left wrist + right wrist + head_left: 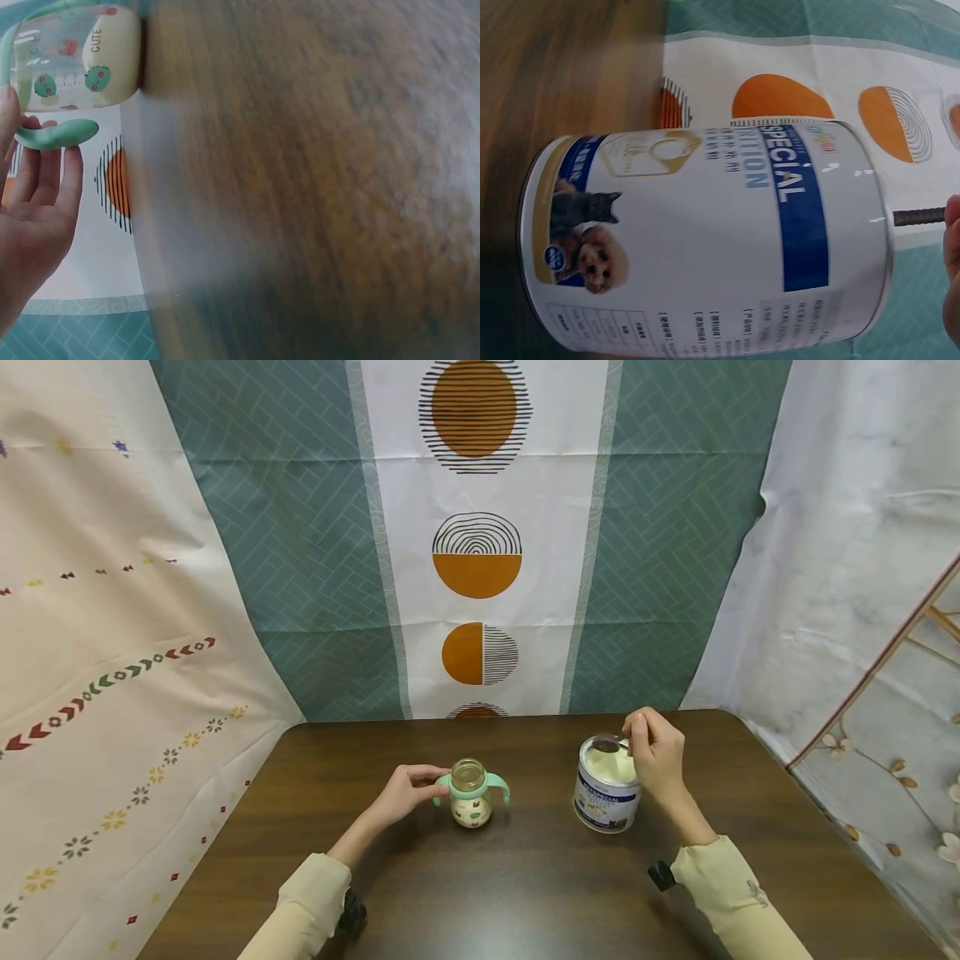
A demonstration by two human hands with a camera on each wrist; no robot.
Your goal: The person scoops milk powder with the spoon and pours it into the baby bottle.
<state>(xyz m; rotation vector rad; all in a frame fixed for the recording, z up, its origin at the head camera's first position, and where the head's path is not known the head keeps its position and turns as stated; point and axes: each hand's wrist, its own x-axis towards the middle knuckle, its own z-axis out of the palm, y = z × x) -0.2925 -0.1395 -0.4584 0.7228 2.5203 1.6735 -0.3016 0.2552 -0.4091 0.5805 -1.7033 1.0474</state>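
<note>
A small baby bottle [470, 808] stands uncapped on the table, with green side handles and printed patterns on its clear body. My left hand [412, 792] grips one handle [64, 133] between thumb and fingers. To the right, a white tin [606, 802] with a blue band and pet pictures on its label stands open, pale powder [611, 766] near its rim. Above that opening, my right hand [656, 753] pinches a dark brown scoop [606, 742], its bowl over the powder. Only the scoop's handle [920, 217] and some fingers show in the right wrist view.
The dark wooden table [495, 893] runs back to a hanging cloth [480, 610] with orange circles and green panels. Patterned cloths hang at the left [112, 693] and right [847, 610]. The tin stands a forearm's reach right of the bottle.
</note>
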